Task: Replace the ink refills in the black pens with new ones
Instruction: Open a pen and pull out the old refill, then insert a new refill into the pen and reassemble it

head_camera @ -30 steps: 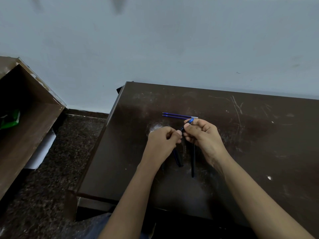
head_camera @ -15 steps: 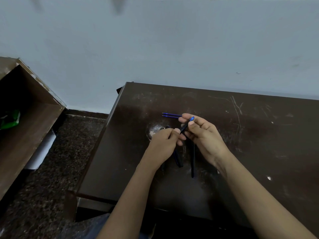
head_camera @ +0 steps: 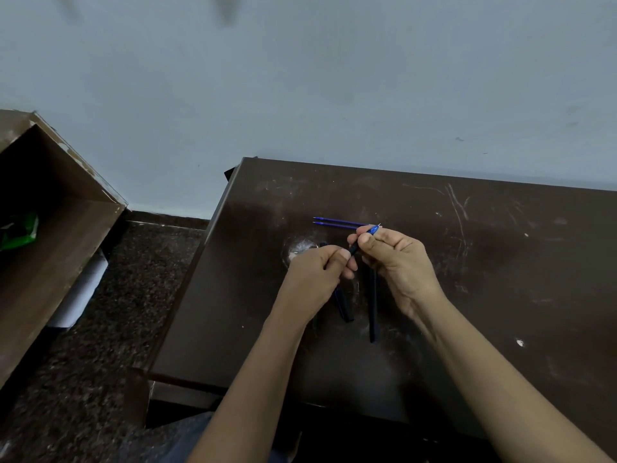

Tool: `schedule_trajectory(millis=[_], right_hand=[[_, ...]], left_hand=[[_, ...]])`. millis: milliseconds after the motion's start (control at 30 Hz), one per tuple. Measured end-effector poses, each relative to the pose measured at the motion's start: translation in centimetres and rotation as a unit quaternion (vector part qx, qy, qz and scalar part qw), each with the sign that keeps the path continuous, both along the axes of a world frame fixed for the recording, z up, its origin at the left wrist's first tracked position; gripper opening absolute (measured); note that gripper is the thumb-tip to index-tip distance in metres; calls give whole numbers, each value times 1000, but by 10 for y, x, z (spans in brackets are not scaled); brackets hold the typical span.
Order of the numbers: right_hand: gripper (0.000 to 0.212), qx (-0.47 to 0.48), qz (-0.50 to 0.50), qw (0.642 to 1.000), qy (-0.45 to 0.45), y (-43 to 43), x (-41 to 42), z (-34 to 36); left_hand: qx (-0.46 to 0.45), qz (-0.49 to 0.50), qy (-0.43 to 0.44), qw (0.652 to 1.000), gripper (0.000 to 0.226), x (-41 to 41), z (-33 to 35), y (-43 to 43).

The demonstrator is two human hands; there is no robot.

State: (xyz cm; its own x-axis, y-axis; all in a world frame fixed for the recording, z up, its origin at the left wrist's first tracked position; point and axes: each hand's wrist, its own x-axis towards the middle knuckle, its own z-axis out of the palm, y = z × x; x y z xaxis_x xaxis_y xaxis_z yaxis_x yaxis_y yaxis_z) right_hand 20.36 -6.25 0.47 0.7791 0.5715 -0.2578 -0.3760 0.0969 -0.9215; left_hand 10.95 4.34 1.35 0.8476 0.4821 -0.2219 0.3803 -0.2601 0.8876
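Observation:
Over the dark brown table [head_camera: 467, 295] both hands hold one black pen [head_camera: 354, 248] with a blue tip pointing up and to the right. My left hand [head_camera: 317, 275] grips its lower end. My right hand [head_camera: 397, 262] pinches the part near the tip. Two blue ink refills [head_camera: 337, 223] lie side by side on the table just beyond the hands. Under the hands lie two more black pens, a short one [head_camera: 344, 304] and a longer one [head_camera: 372, 302].
A wooden cabinet [head_camera: 50, 245] with a green item [head_camera: 18, 230] inside stands to the left, across a dark speckled floor [head_camera: 110, 329]. A pale wall rises behind the table. A whitish smudge [head_camera: 298, 247] marks the tabletop next to my left hand.
The right hand has slid up along the pen, away from the left hand, so more of the pen shows between them and its blue tip sticks out further.

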Motion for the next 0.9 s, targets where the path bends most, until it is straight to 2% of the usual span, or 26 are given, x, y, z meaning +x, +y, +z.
schedule_trajectory(millis=[100,167,200,267,300,433,467,533,600,633,733,833,900], right_hand=[[12,-22,-11,999,-22,1,-3,-2],[20,-92,-9,991,-101,0,-4,-6],[22,-158,1,972,-176,-1,-4,-9],[22,-291,50,895,-333,-2,-8,-15],[24,-337,89,857,-380,-2,-11,-17],[38,-466,233,725,-450,3,-30,-20],[39,-475,249,707,-461,4,-33,-21],[37,-472,259,700,-470,5,-36,-22],[34,-462,253,713,-463,5,-35,-22],[32,-448,242,736,-446,4,-32,-23],[24,-357,125,855,-354,1,-19,-21],[17,-201,-49,964,-165,-2,-1,-13],[14,-79,-131,988,-21,-5,8,-6]], left_hand=[[41,18,5,999,27,0,1,-1],[67,52,4,996,25,0,1,2],[74,74,2,994,23,0,2,5],[86,112,-4,990,17,-1,1,9],[94,121,-4,988,12,-1,1,11],[109,129,-3,986,6,-1,0,8],[107,130,-5,986,5,-1,1,7],[105,128,-4,986,2,-1,2,6],[107,128,-2,986,2,-1,1,6],[109,128,-1,986,1,-1,1,6],[115,126,3,985,5,0,-1,6],[115,115,6,987,3,0,0,6],[105,101,4,989,5,0,0,5]])
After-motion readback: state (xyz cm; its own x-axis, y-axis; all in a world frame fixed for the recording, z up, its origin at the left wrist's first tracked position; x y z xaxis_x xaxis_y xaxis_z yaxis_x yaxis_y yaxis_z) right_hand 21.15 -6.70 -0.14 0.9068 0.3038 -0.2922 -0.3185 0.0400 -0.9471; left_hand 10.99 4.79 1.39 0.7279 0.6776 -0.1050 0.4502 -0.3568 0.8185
